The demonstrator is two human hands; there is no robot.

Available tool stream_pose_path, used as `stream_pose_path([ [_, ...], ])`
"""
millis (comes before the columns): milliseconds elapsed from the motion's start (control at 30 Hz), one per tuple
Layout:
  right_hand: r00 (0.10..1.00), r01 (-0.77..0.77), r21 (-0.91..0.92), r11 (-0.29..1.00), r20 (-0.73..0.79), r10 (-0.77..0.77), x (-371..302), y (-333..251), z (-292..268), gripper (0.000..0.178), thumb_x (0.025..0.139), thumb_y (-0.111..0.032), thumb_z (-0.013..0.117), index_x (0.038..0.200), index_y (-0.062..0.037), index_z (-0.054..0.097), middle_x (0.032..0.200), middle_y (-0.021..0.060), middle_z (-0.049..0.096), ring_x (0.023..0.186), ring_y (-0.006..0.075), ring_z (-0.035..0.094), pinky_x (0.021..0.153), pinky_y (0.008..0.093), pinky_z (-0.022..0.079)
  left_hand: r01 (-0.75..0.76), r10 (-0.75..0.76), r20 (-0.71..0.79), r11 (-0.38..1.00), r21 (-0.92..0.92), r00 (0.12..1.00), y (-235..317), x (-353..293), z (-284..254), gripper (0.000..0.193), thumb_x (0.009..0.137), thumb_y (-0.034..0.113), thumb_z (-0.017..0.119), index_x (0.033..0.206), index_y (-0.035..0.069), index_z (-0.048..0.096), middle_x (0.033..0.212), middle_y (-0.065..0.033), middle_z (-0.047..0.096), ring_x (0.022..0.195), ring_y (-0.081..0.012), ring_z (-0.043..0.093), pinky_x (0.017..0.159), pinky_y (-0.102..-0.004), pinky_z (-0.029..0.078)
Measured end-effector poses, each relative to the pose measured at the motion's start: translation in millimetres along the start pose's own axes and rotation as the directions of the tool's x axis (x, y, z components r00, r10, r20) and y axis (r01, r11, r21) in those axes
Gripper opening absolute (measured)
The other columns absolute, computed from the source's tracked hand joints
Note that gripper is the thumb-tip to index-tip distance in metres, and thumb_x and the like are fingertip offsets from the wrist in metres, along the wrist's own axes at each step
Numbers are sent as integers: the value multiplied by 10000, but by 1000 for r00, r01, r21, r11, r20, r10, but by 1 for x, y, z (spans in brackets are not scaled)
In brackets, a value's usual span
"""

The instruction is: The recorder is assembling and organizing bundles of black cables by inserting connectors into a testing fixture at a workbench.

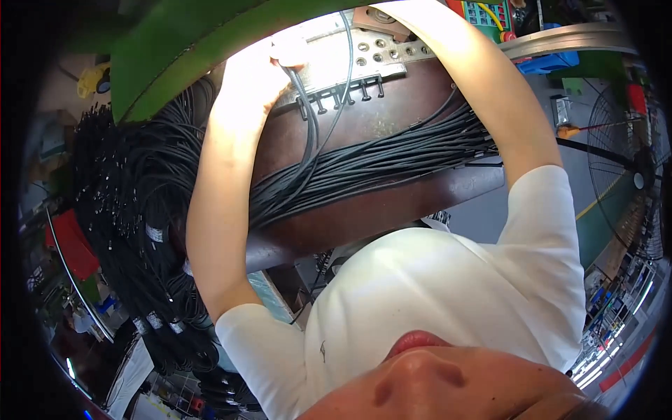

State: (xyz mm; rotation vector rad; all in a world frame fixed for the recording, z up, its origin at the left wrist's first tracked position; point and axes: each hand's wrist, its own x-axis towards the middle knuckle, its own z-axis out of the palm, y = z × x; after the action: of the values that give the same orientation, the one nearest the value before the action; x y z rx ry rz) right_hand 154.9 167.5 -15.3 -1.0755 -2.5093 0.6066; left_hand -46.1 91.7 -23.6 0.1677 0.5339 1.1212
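Brightly lit at the upper left, my left hand (262, 64) is closed round a few black cables (306, 105) that hang down from its fingers. Glare washes out the fingertips. My right forearm (483, 73) reaches up past the top edge, and its hand lies outside the picture. Between the arms is a metal plate with round holes (378, 52), with a row of black pegs (343, 94) along its near edge. A thin grey cable (348, 42) runs up over the plate. A thick bundle of black cables (392, 157) lies across the brown work surface (385, 115).
A large mass of black cables (133, 189) hangs at the left. A green curved cover (175, 52) spans the top left. At the right stand a metal rail (567, 40), a blue object (549, 63) and a caged fan (623, 154). A green control panel (486, 17) sits at the top.
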Motion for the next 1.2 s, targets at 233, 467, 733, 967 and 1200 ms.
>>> stream_pose_path([
  [233,935,-300,-24,954,190,299,-19,-24,-19,225,865,-183,543,1007,-41,644,868,154,650,742,250,630,654,328,508,141,469,362,-745,652,806,15,-24,6,220,910,198,549,1032,58,667,1027,-78,681,830,-180,656,701,-269,512],
  [467,873,-418,-16,908,270,406,4,-23,-7,234,867,-213,536,982,-44,649,801,152,649,658,240,625,585,324,507,-100,69,788,-981,163,611,15,-6,2,325,782,122,646,1107,132,656,936,-68,675,802,-235,644,728,-312,514],
  [733,959,-282,121,952,65,275,-1,1,16,230,863,-246,573,936,-46,658,720,126,628,565,207,578,517,300,471,-122,197,798,-940,320,569,23,19,-53,257,809,252,661,1012,95,663,859,-118,650,753,-303,625,681,-388,504],
  [967,975,-130,200,971,-153,162,-6,31,15,239,860,-276,605,895,-48,665,649,102,610,485,179,538,458,278,440,9,345,605,-874,486,717,25,8,-18,328,833,337,653,1046,87,651,950,-129,662,817,-298,632,736,-396,505],
  [1200,930,-153,258,954,-288,227,-150,-7,-11,367,944,-144,532,1279,1,498,1261,158,565,1139,209,560,924,304,445,-152,386,166,-66,986,908,-20,-120,-13,489,865,175,615,1306,12,481,1282,-232,526,1171,-311,537,976,-338,425],
])
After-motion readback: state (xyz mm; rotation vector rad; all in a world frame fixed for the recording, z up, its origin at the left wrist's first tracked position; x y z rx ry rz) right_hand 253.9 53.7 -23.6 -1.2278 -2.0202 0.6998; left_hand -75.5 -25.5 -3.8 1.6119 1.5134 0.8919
